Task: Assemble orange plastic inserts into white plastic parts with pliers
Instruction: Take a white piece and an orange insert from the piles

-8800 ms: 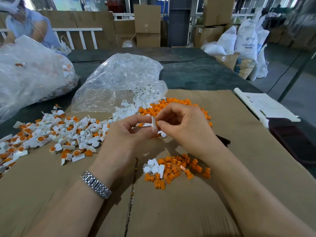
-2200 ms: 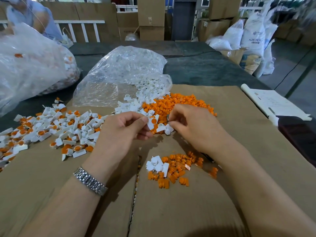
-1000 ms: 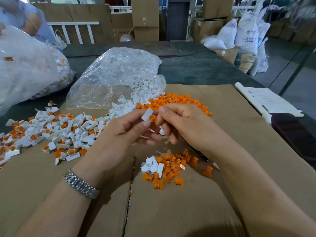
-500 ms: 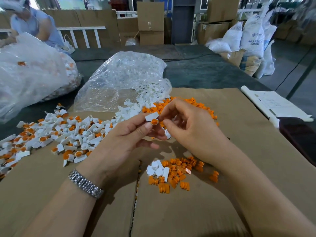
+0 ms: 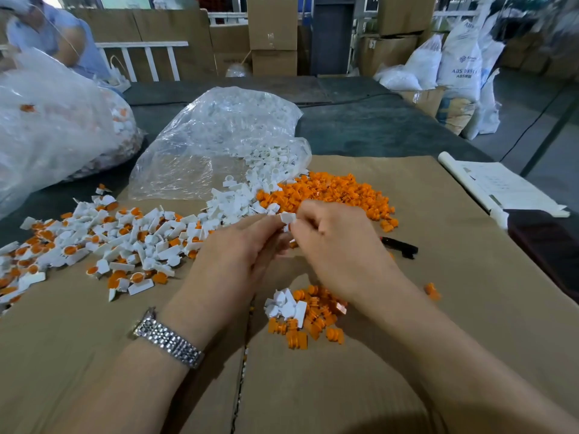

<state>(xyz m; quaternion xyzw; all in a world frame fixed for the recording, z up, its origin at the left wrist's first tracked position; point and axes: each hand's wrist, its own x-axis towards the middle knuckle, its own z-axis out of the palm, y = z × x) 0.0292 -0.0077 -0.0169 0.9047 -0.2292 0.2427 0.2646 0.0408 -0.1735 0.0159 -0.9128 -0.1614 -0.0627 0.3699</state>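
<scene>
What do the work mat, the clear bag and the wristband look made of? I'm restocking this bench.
Work mat: brown corrugated cardboard, matte, with a seam between sheets. Clear bag: thin plastic film, glossy and crinkled, white parts showing through. Wristband: probably polished metal links, shiny silver glints.

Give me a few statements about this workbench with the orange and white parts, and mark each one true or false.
1. Both hands, left and right, pinch one white part. True.
2. The loose orange inserts are heaped on a metal tray. False: they lie on cardboard.
3. A watch sits on the left wrist. True.
4. The clear bag holds only orange pieces. False: white pieces spill from it.
</scene>
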